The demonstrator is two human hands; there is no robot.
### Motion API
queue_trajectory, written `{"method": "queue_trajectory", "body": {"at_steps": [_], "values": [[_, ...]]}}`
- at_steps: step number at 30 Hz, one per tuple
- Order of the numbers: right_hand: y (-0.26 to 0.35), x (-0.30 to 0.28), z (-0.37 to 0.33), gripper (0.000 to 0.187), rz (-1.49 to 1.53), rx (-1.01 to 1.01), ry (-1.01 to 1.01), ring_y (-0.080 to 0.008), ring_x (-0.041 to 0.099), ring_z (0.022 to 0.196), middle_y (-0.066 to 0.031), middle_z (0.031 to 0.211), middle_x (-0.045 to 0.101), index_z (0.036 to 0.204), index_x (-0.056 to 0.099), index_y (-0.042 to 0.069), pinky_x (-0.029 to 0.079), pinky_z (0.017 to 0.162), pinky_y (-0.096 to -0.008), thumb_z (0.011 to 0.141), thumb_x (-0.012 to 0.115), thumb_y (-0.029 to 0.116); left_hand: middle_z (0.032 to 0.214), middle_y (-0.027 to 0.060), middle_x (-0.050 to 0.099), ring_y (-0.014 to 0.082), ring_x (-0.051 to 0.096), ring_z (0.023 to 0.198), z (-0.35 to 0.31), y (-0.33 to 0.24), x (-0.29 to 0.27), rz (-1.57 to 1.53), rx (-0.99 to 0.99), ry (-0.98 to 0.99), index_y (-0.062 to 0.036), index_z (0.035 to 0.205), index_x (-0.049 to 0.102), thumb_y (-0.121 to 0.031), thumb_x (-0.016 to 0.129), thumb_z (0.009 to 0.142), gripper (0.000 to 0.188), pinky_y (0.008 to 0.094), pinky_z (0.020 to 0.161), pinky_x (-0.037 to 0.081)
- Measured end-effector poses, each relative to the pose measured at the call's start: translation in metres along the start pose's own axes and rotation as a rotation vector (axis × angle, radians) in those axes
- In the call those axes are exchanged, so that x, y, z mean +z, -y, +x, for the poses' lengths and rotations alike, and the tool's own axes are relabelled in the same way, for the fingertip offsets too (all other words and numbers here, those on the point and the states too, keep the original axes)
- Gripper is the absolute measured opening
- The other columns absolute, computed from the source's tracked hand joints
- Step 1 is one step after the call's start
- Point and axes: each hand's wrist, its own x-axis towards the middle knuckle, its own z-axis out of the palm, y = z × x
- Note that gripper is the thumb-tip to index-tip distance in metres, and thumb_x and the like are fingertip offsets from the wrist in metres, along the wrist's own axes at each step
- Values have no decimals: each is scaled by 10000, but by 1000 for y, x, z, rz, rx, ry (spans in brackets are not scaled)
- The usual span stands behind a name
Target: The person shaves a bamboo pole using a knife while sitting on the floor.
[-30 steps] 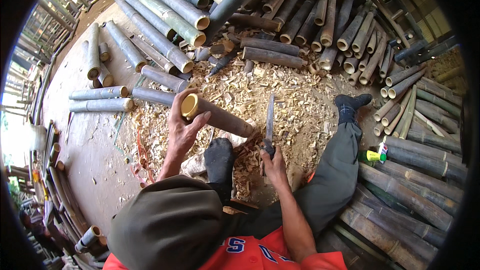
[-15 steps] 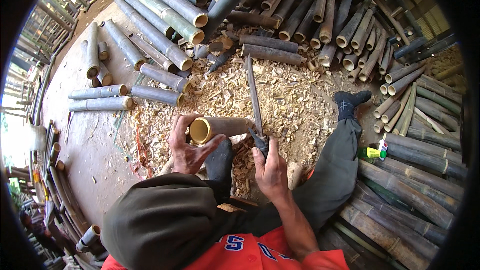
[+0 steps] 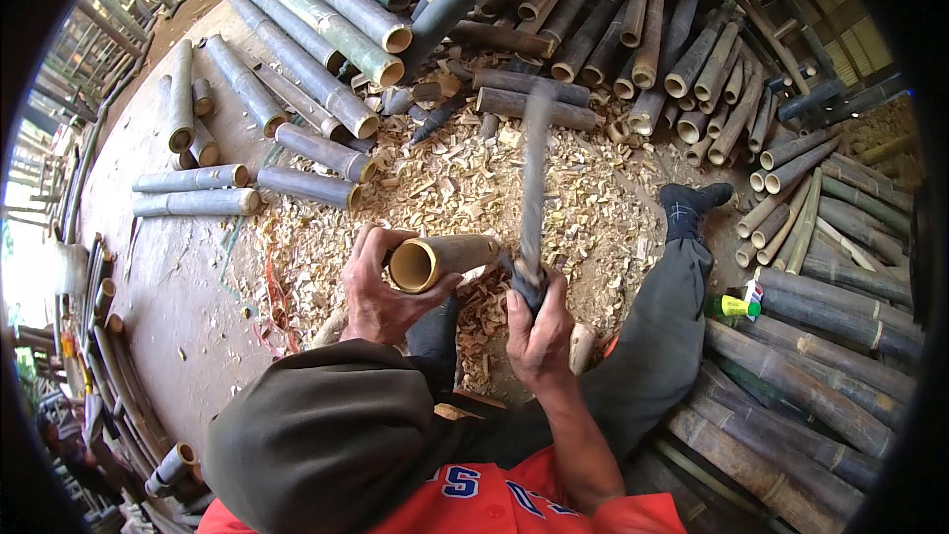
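- A short bamboo section, hollow with its pale open end facing the viewer, lay across the person's lap, above a floor littered with wood chips.
- The left hand was curled around the section's open end, fingers wrapped over the rim, steadying it.
- The right hand was clenched tight around the handle of a long chopping knife, whose blade pointed away from the body and was blurred by motion.
- The step in hand appeared to be trimming the bamboo's outer surface; the next stroke would call for the blade to land clear of the left fingers.
- Cut bamboo poles lay stacked around, and a small green and yellow bottle sat among those to the right, beside the outstretched leg.
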Motion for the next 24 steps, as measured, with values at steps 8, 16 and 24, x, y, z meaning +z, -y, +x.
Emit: {"method": "queue_trajectory", "body": {"at_steps": [8,16,24], "values": [[-43,13,2,375,-343,451,352,-528,668,819,-318,830,676,1145,467,-5,512,671,-600,1030,587,331,909,105,612,299,652,853,3,0,4,49,51,14,-48,973,630,-269,987,591,568,426,753,542],[-122,29,-31,448,-593,474,292,-468,706,732,-265,808,703,1281,457,-4,561,636,-547,1042,533,368,920,121,608,316,639,850,11,-16,15,-54,-33,71,-42,989,636,-251,986,602,562,422,748,536],[-74,10,-20,384,-248,369,186,-511,669,819,-283,854,678,1149,486,-2,501,657,-573,1035,575,353,1078,80,633,193,629,1046,11,48,13,-810,-423,-195,-33,1184,596,-235,879,773,538,371,889,544]]}}
